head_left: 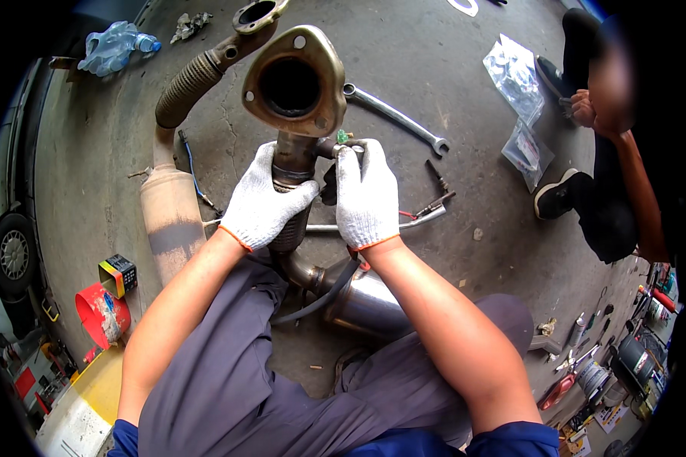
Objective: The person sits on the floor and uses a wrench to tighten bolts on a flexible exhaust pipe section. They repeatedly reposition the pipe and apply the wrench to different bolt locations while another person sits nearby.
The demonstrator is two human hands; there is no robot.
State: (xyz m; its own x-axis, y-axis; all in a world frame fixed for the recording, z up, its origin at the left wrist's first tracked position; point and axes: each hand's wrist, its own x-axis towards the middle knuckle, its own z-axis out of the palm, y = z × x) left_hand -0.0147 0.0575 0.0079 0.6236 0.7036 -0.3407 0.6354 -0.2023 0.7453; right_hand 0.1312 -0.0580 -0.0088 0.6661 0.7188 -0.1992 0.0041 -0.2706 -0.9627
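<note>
Upright between my legs stands an exhaust pipe (296, 156), topped by a rusty triangular flange (329, 76) with a large round opening. My left hand (265, 202), in a white knit glove, is closed round the pipe below the flange, over its ribbed section. My right hand (367, 194), gloved alike, pinches a small metal fitting (340, 150) at the pipe's side, just under the flange. A bright green bit (342, 136) shows beside its fingertips. Part of the fitting is hidden by the glove. Lower down, the pipe leads to a shiny metal canister (370, 301).
Left of me lies a second exhaust with a rusty muffler (171, 206). A combination wrench (396, 118), a long-handled metal tool (427, 217) and a wired sensor (193, 171) rest on the floor. Another person (613, 167) squats at right near plastic bags (514, 76). Tools (587, 373) lie lower right.
</note>
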